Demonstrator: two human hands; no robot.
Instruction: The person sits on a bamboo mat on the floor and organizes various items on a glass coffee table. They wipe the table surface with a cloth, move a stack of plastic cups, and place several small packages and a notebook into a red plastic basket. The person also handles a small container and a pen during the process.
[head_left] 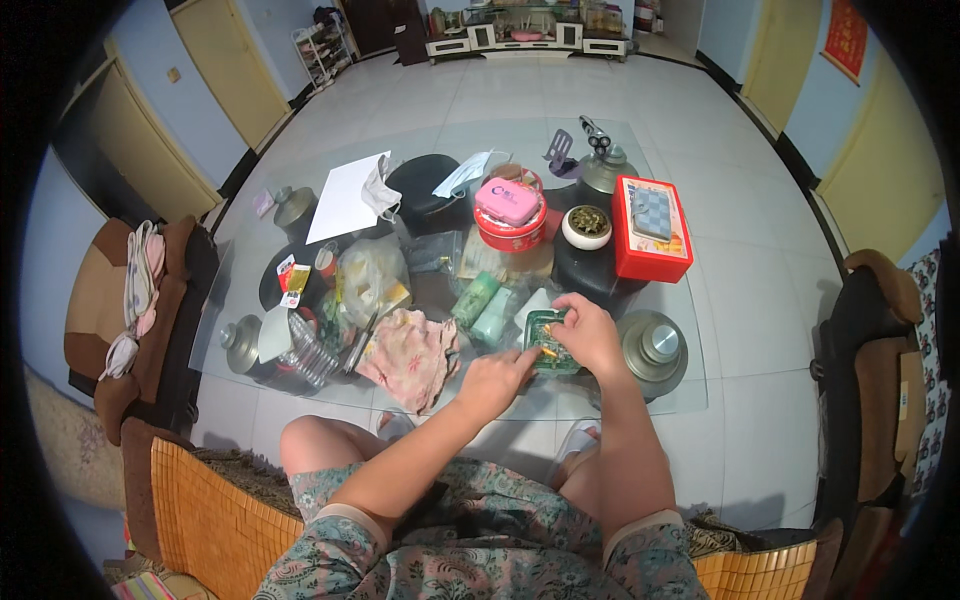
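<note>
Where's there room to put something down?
Bare glass: along the far edge, behind the blue mask, and at the left edge beside the packet. Crowded: the near middle, with bag, pink cloth, left hand and right hand at the green tray.

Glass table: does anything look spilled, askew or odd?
The table shows no spill. The pink floral cloth lies bunched near its front edge rather than folded, and a white mask overlaps the edge of the white paper.

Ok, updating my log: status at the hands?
Left hand, right hand: both at green rectangular dish. Slim orange piece by left hand. Pale pink patterned cloth left of dish, not blocking.
</note>
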